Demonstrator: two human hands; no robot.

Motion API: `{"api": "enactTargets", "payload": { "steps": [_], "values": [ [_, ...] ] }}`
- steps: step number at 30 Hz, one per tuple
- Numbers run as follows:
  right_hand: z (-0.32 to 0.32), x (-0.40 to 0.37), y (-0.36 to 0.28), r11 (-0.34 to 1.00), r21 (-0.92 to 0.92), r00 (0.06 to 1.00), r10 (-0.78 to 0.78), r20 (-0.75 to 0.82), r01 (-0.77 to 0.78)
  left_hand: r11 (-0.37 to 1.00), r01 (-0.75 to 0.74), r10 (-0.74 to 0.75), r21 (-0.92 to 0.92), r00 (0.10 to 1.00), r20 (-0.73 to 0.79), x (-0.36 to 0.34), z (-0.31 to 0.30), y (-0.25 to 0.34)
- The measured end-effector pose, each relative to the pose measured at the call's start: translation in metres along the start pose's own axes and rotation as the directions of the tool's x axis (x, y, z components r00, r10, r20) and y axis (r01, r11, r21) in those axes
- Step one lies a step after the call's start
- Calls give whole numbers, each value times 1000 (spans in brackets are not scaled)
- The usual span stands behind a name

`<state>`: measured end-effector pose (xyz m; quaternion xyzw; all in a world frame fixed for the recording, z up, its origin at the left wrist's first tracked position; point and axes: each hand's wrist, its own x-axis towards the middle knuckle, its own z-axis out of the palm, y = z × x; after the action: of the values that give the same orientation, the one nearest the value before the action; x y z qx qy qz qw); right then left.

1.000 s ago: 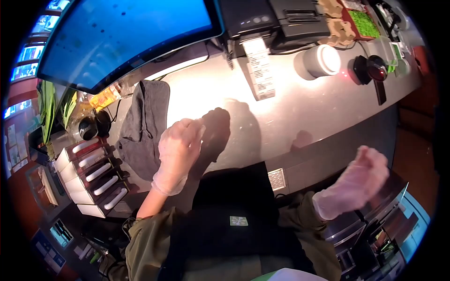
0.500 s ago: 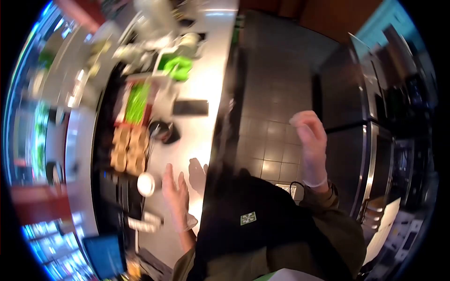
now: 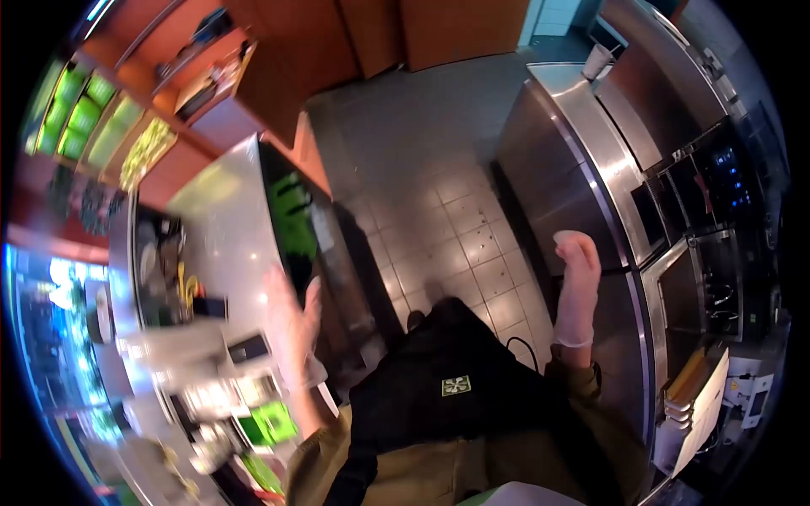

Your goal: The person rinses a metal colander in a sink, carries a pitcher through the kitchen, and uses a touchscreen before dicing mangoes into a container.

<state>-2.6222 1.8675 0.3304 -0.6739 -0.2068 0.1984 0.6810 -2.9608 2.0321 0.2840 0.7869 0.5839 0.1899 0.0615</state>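
View has swung round to the tiled floor (image 3: pixel 443 249), a turn seemingly in hand, with the left hand (image 3: pixel 288 329) spread and empty beside the counter (image 3: pixel 226 232), the right hand (image 3: pixel 578 274) curled near the steel cabinets (image 3: pixel 548 181), its contents impossible to tell, and any left grasp needing a reach.

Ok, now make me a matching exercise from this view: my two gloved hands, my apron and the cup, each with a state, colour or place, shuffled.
Column one:
1. Left gloved hand
2. Right gloved hand
3. Apron
4. Cup

Column two:
A. On the steel worktop
B. Curled
C. Black, with a small patch
D. Open, thumb apart

Right pairs: 1-D, 2-B, 3-C, 4-A.
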Motion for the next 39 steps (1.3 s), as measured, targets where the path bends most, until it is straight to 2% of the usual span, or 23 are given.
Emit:
{"api": "enactTargets", "payload": {
  "steps": [1, 3, 5, 7, 10, 11, 13, 16, 19, 20, 22, 24, 25, 27, 29, 31, 33, 34, 37, 39],
  "values": [
    [2, 30, 3, 1000, -19, 996, -14, -88, 12, 994, -112, 112, 9, 993, 39, 55, 13, 23],
    [7, 91, 15, 999, -21, 970, 26, -243, -32, 928, -360, 364, -97, 931, 27, 156, 36, 77],
    [18, 161, 34, 999, -22, 951, 26, -308, -34, 876, -475, 482, -82, 871, 100, 247, 66, 119],
    [34, 230, 50, 1000, 11, 935, 23, -354, -20, 868, -493, 496, -56, 859, 125, 327, 95, 160],
    [66, 355, 69, 998, 70, 949, 25, -313, -3, 866, -486, 499, -118, 854, 145, 443, 143, 193],
    [78, 388, 74, 995, 92, 945, 64, -321, -36, 879, -462, 477, -121, 858, 192, 479, 156, 201],
    [101, 469, 72, 999, 21, 966, 43, -254, -39, 870, -486, 487, -77, 827, 279, 557, 177, 222],
    [129, 597, 75, 997, 19, 987, -70, -143, 74, 864, -496, 473, 84, 858, 199, 671, 220, 242],
    [134, 714, 85, 985, -89, 970, -161, -183, 147, 874, -432, 387, 223, 896, 219, 791, 267, 304],
    [132, 746, 89, 994, -70, 968, -96, -234, 81, 848, -458, 398, 266, 882, 251, 831, 282, 330],
    [122, 803, 107, 998, 6, 927, -61, -370, 68, 804, -513, 436, 302, 852, 289, 906, 330, 409],
    [105, 847, 125, 999, -4, 877, -39, -479, 42, 715, -672, 595, 192, 730, 337, 965, 379, 508],
    [99, 866, 112, 999, 51, 832, 18, -555, 12, 657, -741, 667, 137, 657, 352, 989, 400, 560],
    [67, 906, 108, 995, 67, 713, 104, -694, -80, 534, -846, 798, -11, 499, 338, 1021, 436, 675],
    [32, 954, 110, 995, 88, 558, 99, -824, -47, 381, -914, 905, -142, 336, 262, 1043, 467, 780],
    [-4, 1015, 121, 988, 122, 415, 151, -897, -95, 309, -927, 933, -212, 253, 254, 1065, 500, 874],
    [-45, 1086, 128, 990, 130, 376, 140, -916, -53, 245, -929, 957, -278, 186, 220, 1103, 558, 939],
    [-54, 1119, 132, 987, 155, 350, 159, -923, -40, 277, -924, 938, -263, 200, 285, 1114, 571, 972],
    [-106, 1227, 130, 998, 56, 389, 45, -920, 16, 421, -872, 798, -249, 226, 559, 1160, 619, 1056],
    [-159, 1291, 152, 996, -61, 425, -27, -905, -66, 466, -879, 723, -102, 312, 617, 1196, 655, 1108]
  ]
}}
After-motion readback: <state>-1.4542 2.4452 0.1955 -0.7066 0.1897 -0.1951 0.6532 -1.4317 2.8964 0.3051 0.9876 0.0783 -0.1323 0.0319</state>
